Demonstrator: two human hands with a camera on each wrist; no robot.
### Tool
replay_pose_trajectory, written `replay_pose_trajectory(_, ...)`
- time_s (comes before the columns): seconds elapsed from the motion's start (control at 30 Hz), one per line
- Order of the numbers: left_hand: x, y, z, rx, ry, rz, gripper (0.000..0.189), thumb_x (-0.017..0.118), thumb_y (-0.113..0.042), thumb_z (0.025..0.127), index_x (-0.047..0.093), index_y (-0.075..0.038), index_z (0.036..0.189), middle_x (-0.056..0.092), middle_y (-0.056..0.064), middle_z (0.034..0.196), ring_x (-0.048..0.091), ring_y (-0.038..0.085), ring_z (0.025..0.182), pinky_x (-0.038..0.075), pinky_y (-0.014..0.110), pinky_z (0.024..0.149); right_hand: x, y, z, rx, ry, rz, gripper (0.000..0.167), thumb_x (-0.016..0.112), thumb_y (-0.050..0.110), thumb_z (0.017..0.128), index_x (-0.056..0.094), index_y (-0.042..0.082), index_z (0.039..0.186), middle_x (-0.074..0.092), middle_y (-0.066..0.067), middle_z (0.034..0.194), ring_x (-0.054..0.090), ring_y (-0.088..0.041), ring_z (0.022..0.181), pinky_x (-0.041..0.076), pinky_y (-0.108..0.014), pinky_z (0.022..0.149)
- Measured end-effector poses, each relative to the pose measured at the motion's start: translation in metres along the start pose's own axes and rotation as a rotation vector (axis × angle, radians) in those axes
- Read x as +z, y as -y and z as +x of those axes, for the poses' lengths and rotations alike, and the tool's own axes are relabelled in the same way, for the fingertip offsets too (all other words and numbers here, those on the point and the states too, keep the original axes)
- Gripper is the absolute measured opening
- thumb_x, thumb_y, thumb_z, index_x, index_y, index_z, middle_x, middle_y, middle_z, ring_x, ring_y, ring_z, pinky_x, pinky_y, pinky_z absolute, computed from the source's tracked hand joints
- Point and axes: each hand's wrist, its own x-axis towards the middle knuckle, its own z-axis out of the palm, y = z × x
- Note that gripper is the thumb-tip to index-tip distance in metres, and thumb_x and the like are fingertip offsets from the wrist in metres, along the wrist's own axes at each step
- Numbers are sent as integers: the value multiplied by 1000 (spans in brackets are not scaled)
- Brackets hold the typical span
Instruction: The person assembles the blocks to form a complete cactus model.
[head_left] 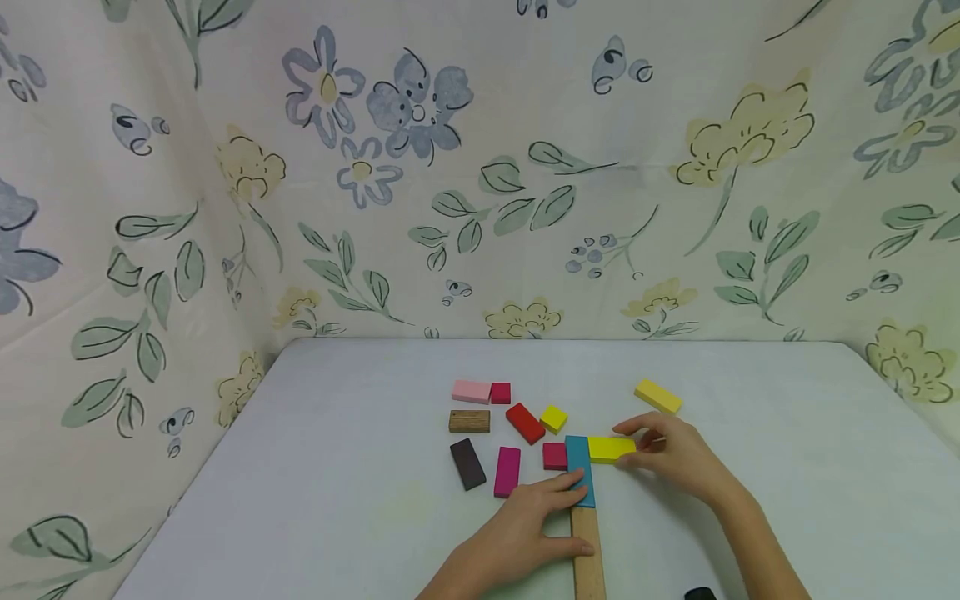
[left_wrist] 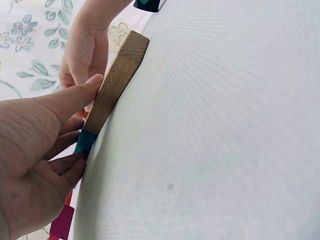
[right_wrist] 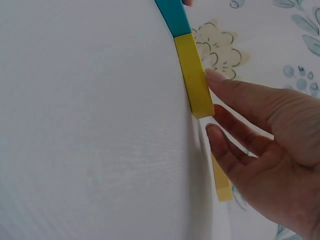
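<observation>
On the white table, a blue block (head_left: 579,450) stands end to end with a long wooden block (head_left: 588,558). My left hand (head_left: 525,525) rests its fingertips on the blue block and its thumb on the wooden one; the left wrist view shows that thumb (left_wrist: 90,82) against the wood. A yellow block (head_left: 606,450) extends rightward from the blue block's far end. My right hand (head_left: 678,454) pinches its outer end, with the thumb (right_wrist: 225,84) at its edge in the right wrist view. A crimson block (head_left: 554,456) lies against the blue block's left side.
Left of the blue block lie a magenta block (head_left: 507,472), a black block (head_left: 468,464), a brown block (head_left: 469,421), a pink block (head_left: 471,391) and several others. Another yellow block (head_left: 658,396) lies beyond my right hand. A dark object (head_left: 701,593) shows at the bottom edge.
</observation>
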Motion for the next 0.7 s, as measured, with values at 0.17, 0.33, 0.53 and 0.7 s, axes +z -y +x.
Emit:
replay_pose_trajectory(0.17,0,0,0,5,-1,6,67,77,-44,96,55,-18,155,45,-9,165,44,14,152,48,33,114,-7,-1,-2,4,-20,-18,35,87,14,87,76,4,119,75,-12,118,62,-19,92,60,-34,85)
replay_pose_trajectory(0.33,0,-1,0,1,0,8,67,77,-43,96,56,-19,155,45,-9,165,44,13,151,48,33,114,-13,-3,-4,6,-59,-41,33,84,14,91,75,3,121,73,-12,119,61,-18,91,58,-25,82)
replay_pose_trajectory(0.53,0,-1,0,8,-5,17,68,77,-43,96,55,-18,155,45,-9,165,44,14,151,48,33,114,-17,-5,-4,-25,-143,-43,32,79,12,95,72,-1,123,72,-19,124,63,-19,93,55,-15,79)
replay_pose_trajectory(0.7,0,-1,0,8,-4,11,68,77,-43,96,55,-17,155,45,-9,165,43,14,152,47,33,115,-19,-7,-2,-11,-204,-62,35,77,11,97,69,-4,127,70,-24,126,66,-29,100,50,-9,78)
